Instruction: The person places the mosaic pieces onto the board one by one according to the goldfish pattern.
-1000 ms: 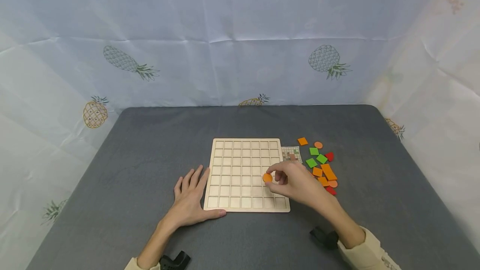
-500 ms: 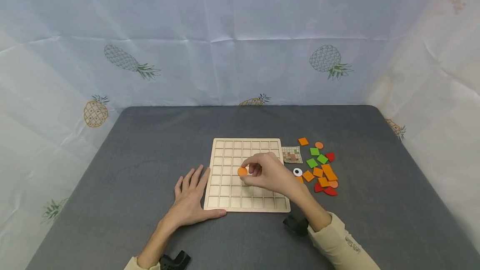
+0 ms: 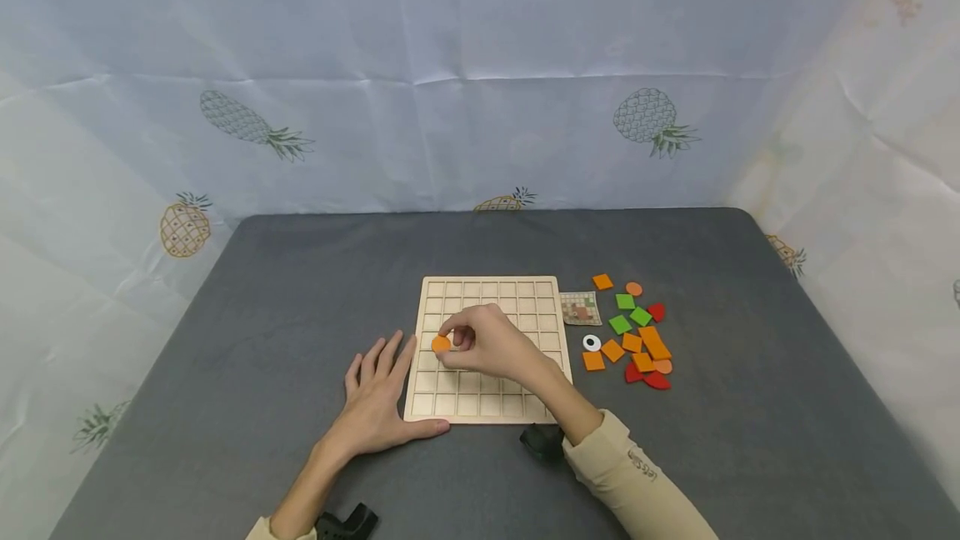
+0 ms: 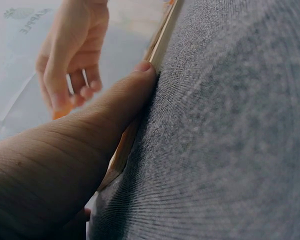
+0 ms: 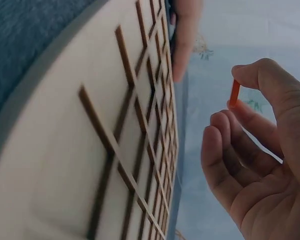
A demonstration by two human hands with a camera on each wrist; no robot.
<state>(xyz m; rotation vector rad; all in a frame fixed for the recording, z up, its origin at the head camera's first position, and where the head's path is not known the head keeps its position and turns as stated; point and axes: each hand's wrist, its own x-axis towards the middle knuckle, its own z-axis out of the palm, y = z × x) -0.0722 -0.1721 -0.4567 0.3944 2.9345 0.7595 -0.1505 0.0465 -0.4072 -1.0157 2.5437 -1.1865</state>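
Note:
An orange round disc (image 3: 441, 344) is pinched between the thumb and forefinger of my right hand (image 3: 486, 346). In the right wrist view the disc (image 5: 234, 93) appears edge-on, held apart from the board's surface. Beneath that hand lies a pale wooden board (image 3: 450, 404) divided into square cells by raised lines. My left hand (image 3: 377, 408) rests at the board's left side, fingers spread, with its thumb along the near edge. In the left wrist view that thumb (image 4: 122, 95) touches the board's edge (image 4: 162, 40).
Right of the board lies a small printed grid card (image 3: 581, 308). Beyond it are scattered flat pieces: green squares (image 3: 619, 324), orange squares (image 3: 593, 362), an orange rectangle (image 3: 655, 343), red pieces (image 3: 657, 382) and a white ring-like disc with a dark centre (image 3: 592, 343). The grey table (image 3: 315, 273) meets a pineapple-print cloth (image 3: 450, 140).
My right hand has carried the orange disc leftward across the board, from its right part to near its left edge. The left hand has stayed in place.

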